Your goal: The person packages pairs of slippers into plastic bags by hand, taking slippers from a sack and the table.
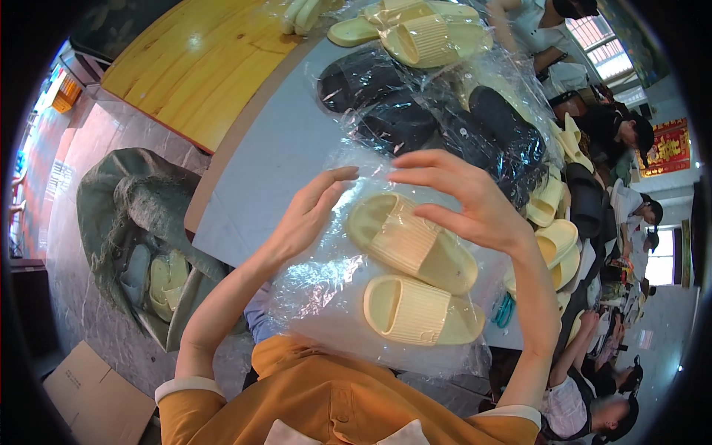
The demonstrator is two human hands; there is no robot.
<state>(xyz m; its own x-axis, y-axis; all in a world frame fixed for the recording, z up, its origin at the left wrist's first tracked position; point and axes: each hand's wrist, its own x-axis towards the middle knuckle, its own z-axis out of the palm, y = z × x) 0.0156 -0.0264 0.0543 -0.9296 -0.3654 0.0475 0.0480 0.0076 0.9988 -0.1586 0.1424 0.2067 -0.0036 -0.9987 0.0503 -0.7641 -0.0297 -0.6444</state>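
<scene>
A pair of pale yellow slide slippers, one (426, 310) nearer me and one (404, 237) farther, lies side by side at the table's near edge. Around them spreads a crinkled clear plastic bag (319, 285); whether both are fully inside it, I cannot tell. My left hand (308, 219) is at the bag's far left corner, fingers stretched out and apart from the slippers. Over the farther slipper hovers my right hand (475, 200), fingers spread, thumb close to its strap. Neither hand visibly grips anything.
Black slippers (400, 122) in clear plastic and more yellow slippers (426, 41) lie beyond my hands. A grey-green sack (104, 200) with slippers inside stands left on the floor, near a flattened carton (96, 393). Several people work along the right, beside more slippers (556, 241).
</scene>
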